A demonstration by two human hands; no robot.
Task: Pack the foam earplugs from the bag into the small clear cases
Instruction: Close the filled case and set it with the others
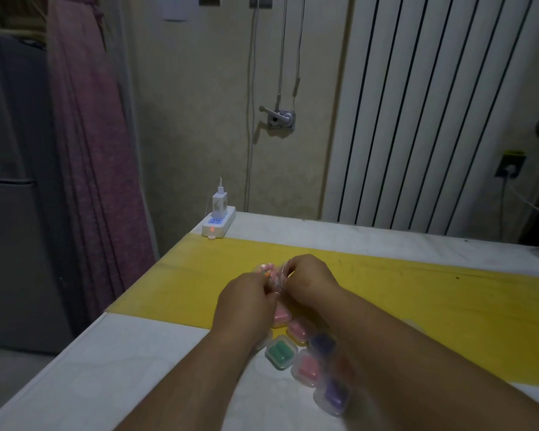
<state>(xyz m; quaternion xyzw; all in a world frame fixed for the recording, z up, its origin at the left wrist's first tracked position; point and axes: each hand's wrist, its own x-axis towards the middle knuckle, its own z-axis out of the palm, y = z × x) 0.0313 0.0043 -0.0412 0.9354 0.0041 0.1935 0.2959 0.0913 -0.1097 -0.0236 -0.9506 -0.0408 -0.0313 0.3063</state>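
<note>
Gripped the bag (276, 273) with left hand (246, 298) and right hand (308, 275), just past the filled cases (281, 351); probably needed its mouth held wide, one matching pair eased out

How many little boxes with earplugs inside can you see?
6. A pink case by the left hand, a second pink case, green case left of the dark blue case, third pink case, purple case nearest. The right forearm may hide more.

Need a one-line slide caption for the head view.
Left hand and right hand grip the clear earplug bag over the yellow mat; filled cases lie nearer the person.
</note>
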